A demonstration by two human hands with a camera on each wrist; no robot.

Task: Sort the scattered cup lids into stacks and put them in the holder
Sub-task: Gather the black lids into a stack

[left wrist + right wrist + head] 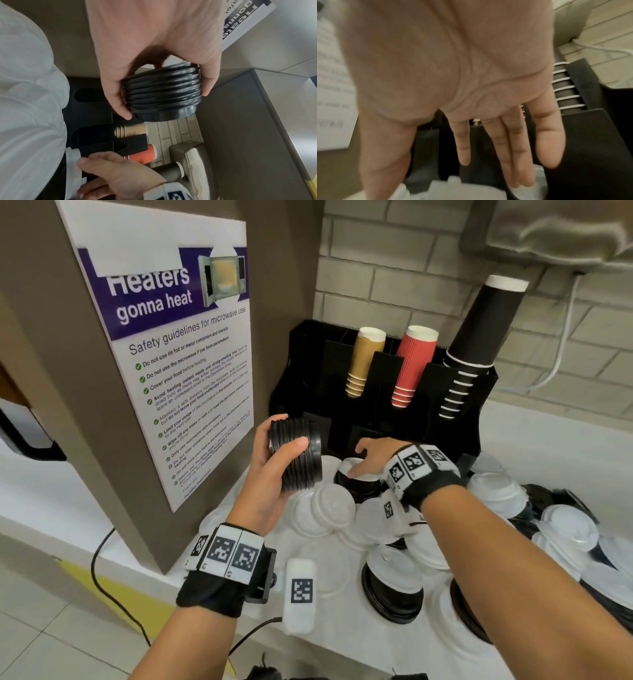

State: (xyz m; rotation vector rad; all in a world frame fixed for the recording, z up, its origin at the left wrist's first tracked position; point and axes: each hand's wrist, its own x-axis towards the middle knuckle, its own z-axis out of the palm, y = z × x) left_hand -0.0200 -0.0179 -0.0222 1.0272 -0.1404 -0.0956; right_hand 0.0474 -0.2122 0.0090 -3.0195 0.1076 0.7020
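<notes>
My left hand (274, 453) grips a stack of black lids (297, 455), thumb on one side and fingers on the other, held on its side in front of the black holder (376, 412). The left wrist view shows the same stack of black lids (161, 94) clamped in the left hand (163, 81). My right hand (371, 455) reaches forward with straight fingers (513, 148) over a white lid (352, 469) that lies on a small black stack, just before the holder's front. White and black lids (496, 498) lie scattered over the counter.
The holder carries stacks of tan cups (363, 364), red cups (412, 368) and tall black cups (476, 344). A cabinet side with a microwave poster (178, 364) stands at left. A white tagged device (301, 594) lies near the counter's front edge. A cable (561, 350) runs down the tiled wall.
</notes>
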